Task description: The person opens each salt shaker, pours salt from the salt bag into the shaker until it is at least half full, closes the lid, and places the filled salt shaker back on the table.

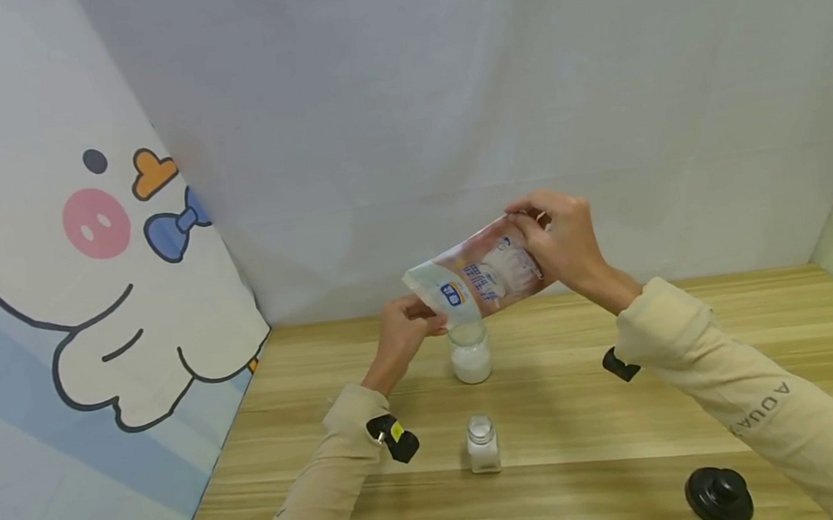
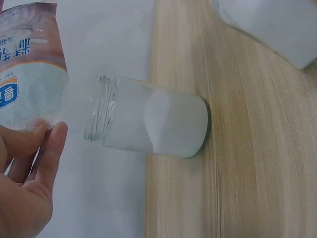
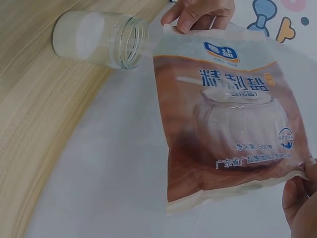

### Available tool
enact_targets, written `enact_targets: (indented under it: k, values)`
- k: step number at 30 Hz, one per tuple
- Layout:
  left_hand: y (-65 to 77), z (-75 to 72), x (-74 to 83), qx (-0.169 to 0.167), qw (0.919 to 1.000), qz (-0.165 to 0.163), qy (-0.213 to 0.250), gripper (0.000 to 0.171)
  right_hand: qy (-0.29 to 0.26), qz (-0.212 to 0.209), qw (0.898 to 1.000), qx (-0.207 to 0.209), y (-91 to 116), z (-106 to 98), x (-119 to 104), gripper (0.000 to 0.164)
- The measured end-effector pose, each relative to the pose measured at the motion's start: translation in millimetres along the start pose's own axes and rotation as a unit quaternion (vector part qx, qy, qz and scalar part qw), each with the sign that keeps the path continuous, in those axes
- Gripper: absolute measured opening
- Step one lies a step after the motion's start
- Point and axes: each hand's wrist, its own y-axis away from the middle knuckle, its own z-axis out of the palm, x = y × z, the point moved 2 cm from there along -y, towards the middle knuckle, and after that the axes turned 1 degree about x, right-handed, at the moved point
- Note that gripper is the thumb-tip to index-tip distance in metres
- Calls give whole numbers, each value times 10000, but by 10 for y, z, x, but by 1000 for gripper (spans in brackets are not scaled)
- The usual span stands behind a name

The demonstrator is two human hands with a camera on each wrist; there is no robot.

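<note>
A reddish-brown and pale salt bag [image 1: 496,273] is held tilted above an open glass jar [image 1: 470,359], its pale end lower and towards the jar's mouth. My left hand [image 1: 403,332] pinches a corner of that pale end. At the raised end, my right hand [image 1: 565,237] grips the bag's edge between thumb and fingers. In the left wrist view the jar [image 2: 153,116] holds white salt heaped in its lower part. A faint white stream runs between the bag [image 3: 233,119] and the jar's mouth in the right wrist view.
A smaller open glass jar [image 1: 483,446] with white contents stands nearer on the wooden table [image 1: 552,414]. A black lid with a knob [image 1: 720,497] lies at the front right. Behind the table hangs a pale cloth [image 1: 378,172]; a cartoon-printed sheet [image 1: 15,232] is on the left.
</note>
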Motion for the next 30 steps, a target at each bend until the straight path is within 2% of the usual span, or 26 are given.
enact_targets:
  k: [30]
  values:
    - [34, -13, 16, 75, 9998, -94, -149, 29, -20, 50, 10000, 82, 5, 28, -38, 8]
